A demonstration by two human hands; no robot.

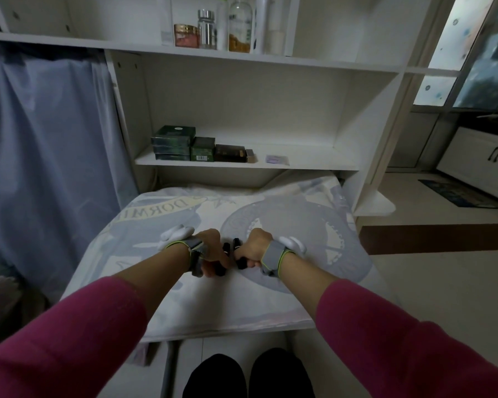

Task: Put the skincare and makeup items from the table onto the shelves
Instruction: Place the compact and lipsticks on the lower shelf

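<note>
Seemingly closing step: left hand [210,249] and right hand [255,247] fisted side by side on clothed table [270,300], fingers curled round nothing visible, boxes [173,143] on lower shelf [314,163], bottles [240,24] above; next, likely only a leftovers check.

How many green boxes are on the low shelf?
4. Three flat dark green cardboard boxes lie stacked at the left end of the white shelf: top, middle, bottom. A fourth, chunkier green box stands right beside the stack. More may hide behind.
</note>
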